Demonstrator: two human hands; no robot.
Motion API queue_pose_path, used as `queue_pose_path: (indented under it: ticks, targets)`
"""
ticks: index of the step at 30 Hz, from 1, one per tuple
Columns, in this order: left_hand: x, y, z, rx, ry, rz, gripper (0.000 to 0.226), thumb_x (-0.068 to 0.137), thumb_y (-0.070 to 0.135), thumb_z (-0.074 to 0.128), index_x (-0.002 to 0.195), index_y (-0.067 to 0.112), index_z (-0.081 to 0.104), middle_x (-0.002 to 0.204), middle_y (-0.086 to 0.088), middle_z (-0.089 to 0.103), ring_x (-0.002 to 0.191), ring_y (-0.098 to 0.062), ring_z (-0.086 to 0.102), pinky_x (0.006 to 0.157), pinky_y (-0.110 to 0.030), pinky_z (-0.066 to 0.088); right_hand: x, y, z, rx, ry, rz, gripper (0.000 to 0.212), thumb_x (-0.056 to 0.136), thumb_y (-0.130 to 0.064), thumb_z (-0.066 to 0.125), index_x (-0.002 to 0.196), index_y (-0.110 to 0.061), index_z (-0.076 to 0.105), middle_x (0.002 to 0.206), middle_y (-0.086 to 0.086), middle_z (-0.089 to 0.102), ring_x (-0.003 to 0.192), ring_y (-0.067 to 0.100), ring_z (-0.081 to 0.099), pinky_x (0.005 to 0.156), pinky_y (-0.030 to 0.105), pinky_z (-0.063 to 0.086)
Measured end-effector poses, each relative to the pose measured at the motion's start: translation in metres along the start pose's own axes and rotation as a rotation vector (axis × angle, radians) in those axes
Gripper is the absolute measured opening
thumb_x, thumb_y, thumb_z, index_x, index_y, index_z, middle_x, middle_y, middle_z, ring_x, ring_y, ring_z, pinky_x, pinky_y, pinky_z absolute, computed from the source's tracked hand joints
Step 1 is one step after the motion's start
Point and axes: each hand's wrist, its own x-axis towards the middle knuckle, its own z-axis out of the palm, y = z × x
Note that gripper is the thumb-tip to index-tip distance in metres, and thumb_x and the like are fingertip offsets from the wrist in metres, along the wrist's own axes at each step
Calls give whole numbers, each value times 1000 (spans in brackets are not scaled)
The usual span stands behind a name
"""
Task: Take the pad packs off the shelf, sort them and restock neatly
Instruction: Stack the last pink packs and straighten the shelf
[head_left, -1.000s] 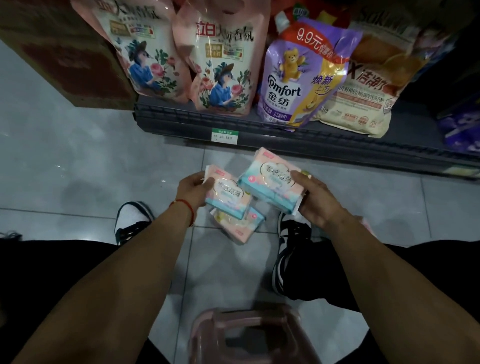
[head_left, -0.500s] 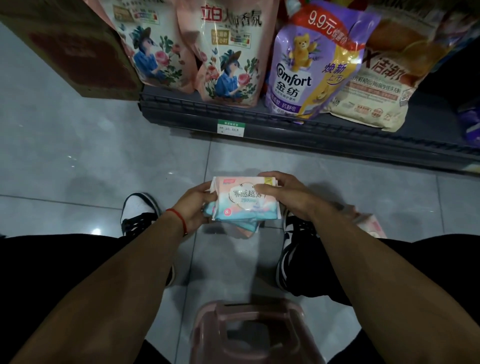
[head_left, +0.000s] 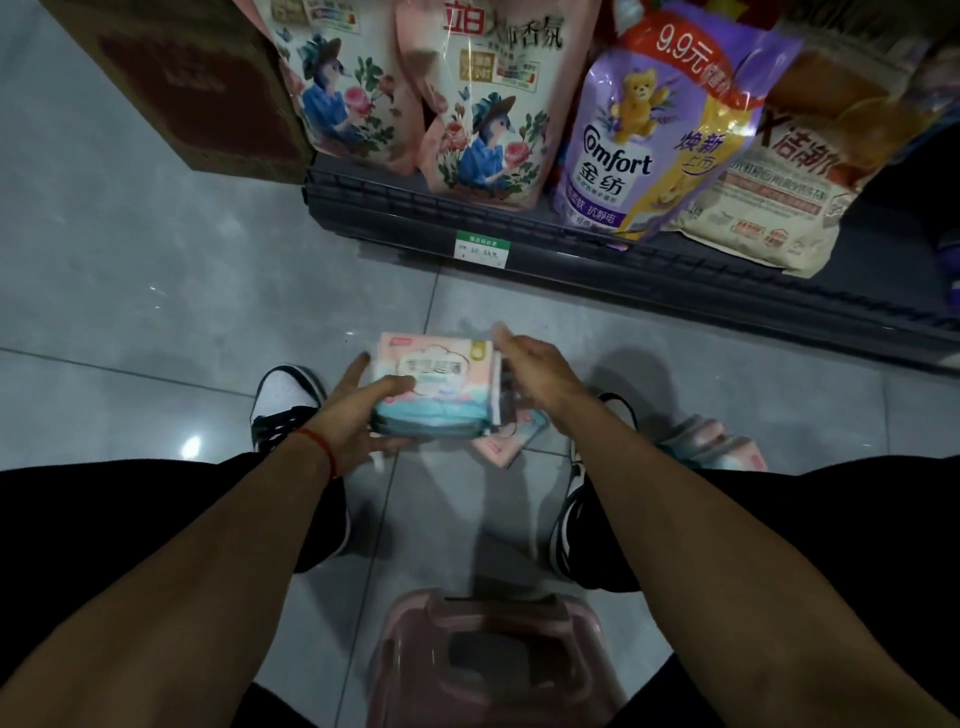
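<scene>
Both hands are met over the grey floor tiles at mid-frame. At nine o'clock of the bundle, the left hand (head_left: 358, 415) is clamped on a small stack of soft pink-and-teal plastic pad packs (head_left: 434, 387) — thumb on top, fingers beneath. At three o'clock, the right hand (head_left: 535, 371) is laid against the stack's end; whether its fingers are curled cannot be told through the blur.

The sorting step is judged to be in hand: like packs are being squared together. Next, the stack must be evened and carried up to the dark wire shelf (head_left: 675, 270) at twelve o'clock.

Counted: two or three packs in the stack — edges unclear; one loose pink pack (head_left: 511, 441) on the floor beneath; more packs (head_left: 711, 441) at four o'clock, number unclear.
</scene>
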Motion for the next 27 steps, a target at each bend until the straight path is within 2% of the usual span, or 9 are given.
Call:
queue_pose_path:
  ticks: [3,5,7,9,14,18,21,24,27]
  targets:
    - [-4,-6,-13,-148,7,-10,46,86,16,72,129,23,57,130,-15,65,108,-39,67,73,-56,57,22,16,-5,-332,45,-121,39,95,-29,70,133,-20,65,138,6,63,127,25,58,107,33,46]
    - [-7,-13,-22,-194,11,-3,42,92,12,65,131,21,54,129,-15,65,105,-38,68,71,-57,57,32,36,5,-546,-152,-150,78,86,-11,79,154,-22,43,157,11,42,146,28,39,119,34,33]
    - [-9,-18,-29,-168,22,28,44,91,11,65,131,25,53,132,-13,64,107,-38,67,73,-57,56,32,53,18,-738,-244,-144,94,82,-14,83,159,-29,32,163,12,30,151,29,28,121,33,26]
    - [-11,-19,-34,-147,48,62,51,89,10,66,133,33,52,130,-9,64,107,-36,67,72,-54,56,34,71,24,-738,-141,-131,84,77,-18,88,149,-27,47,153,11,41,142,28,40,112,29,32]
    - [-10,-19,-28,-150,128,65,65,86,3,69,136,39,49,127,-7,65,104,-36,68,73,-53,59,32,82,3,49,326,160,71,50,-34,99,108,-15,63,113,11,71,99,26,70,87,43,60]
    - [0,-28,-6,-177,155,10,68,83,0,73,134,33,44,124,-12,66,86,-34,70,66,-44,57,3,70,-29,807,368,230,57,74,-23,91,123,-7,65,113,13,76,96,24,76,72,40,63]
    - [7,-41,18,-134,131,-13,67,81,-2,77,124,37,45,125,-4,64,85,-24,67,64,-39,55,-18,60,-30,1002,214,134,76,74,-24,89,139,-15,50,124,11,72,106,30,74,80,48,63]
    - [9,-54,33,-111,81,-9,87,82,-16,68,140,41,38,125,-1,62,88,-19,64,61,-35,58,-27,47,9,622,131,113,61,79,-23,88,128,-21,51,121,8,70,99,29,76,78,57,62]
    - [9,-56,30,-138,102,-93,95,82,-19,47,150,47,32,128,0,64,98,-25,63,88,-46,51,-27,47,40,4,208,34,72,63,-66,83,118,-27,59,116,4,65,98,20,70,81,46,63]
